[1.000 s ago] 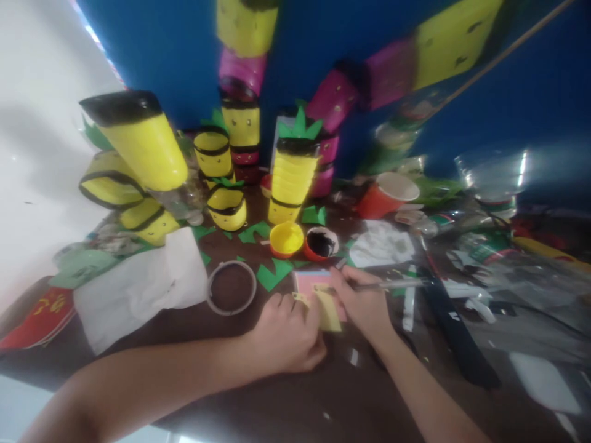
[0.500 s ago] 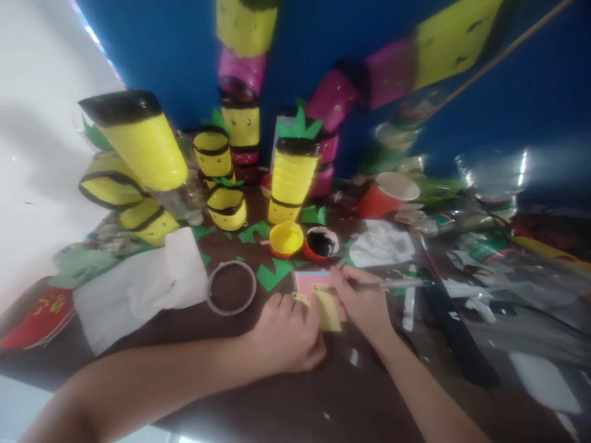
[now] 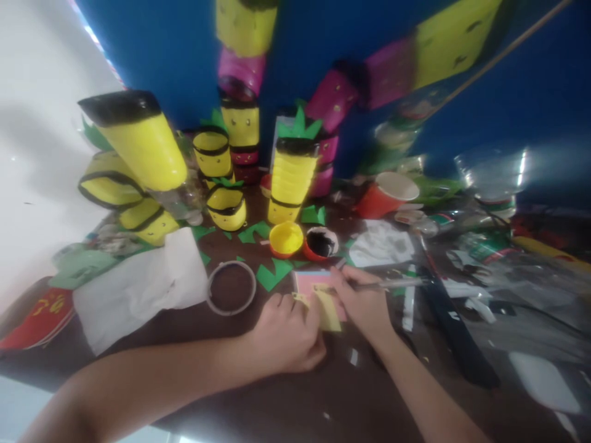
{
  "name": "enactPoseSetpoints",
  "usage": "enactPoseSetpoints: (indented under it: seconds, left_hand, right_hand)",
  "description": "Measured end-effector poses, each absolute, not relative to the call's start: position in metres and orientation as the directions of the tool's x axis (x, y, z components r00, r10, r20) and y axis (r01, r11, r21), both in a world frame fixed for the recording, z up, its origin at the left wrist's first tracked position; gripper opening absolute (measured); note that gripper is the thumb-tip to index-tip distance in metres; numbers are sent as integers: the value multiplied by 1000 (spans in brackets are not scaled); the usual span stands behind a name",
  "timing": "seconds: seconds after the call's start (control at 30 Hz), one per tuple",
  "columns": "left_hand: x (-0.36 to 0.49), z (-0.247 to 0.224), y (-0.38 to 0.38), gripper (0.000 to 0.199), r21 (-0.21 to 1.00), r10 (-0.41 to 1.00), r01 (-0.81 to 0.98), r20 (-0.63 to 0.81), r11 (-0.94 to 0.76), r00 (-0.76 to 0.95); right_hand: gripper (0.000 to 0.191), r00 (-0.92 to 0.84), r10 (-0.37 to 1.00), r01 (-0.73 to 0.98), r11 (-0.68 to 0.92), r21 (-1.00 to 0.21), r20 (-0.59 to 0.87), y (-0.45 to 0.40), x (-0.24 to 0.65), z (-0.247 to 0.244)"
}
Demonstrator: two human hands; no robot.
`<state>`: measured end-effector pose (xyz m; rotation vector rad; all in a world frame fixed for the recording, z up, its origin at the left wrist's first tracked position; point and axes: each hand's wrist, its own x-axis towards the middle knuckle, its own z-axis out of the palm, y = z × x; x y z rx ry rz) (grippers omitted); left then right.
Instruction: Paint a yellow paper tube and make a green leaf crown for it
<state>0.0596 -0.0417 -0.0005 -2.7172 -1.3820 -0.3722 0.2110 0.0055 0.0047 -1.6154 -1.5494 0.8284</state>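
Observation:
My left hand [image 3: 290, 332] rests with curled fingers on a small yellow paper [image 3: 329, 312], its thumb and fingertips at the paper's left edge. Under it lies a pink sheet [image 3: 311, 280] with a blue top edge. My right hand [image 3: 364, 303] is closed round a thin brush-like tool [image 3: 392, 284], which points right, its tip hidden or too blurred to tell. Just behind the papers stand a cup of yellow paint [image 3: 286, 239] and a cup of black paint [image 3: 321, 243]. Green paper cut-outs [image 3: 273, 274] lie to the left of the papers.
Yellow containers with black bands [image 3: 293, 178] stand at the back. A clear ring [image 3: 231, 288] and white paper [image 3: 143, 289] lie left. On the right are a red cup [image 3: 388, 194], a stained white tissue [image 3: 382, 243], a black strap-like object [image 3: 457, 326] and plastic bottles [image 3: 489, 243].

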Motion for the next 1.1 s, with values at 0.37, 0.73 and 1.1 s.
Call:
enactPoseSetpoints:
  seconds: [0.37,0.73,1.1]
  left_hand:
    - [59,-1,-41,46,47,791,803,218,-594,572]
    - [59,-1,-42,45,47,791,804,220,-593,571]
    - [59,-1,-41,46,45,790,803,222,-594,572]
  right_hand:
    - [42,56,996,504,33,-863,70,6,209,7]
    - [44,56,995,510,44,-859,84,10,212,1]
    - [42,74,995,509,13,-860,59,6,210,4]
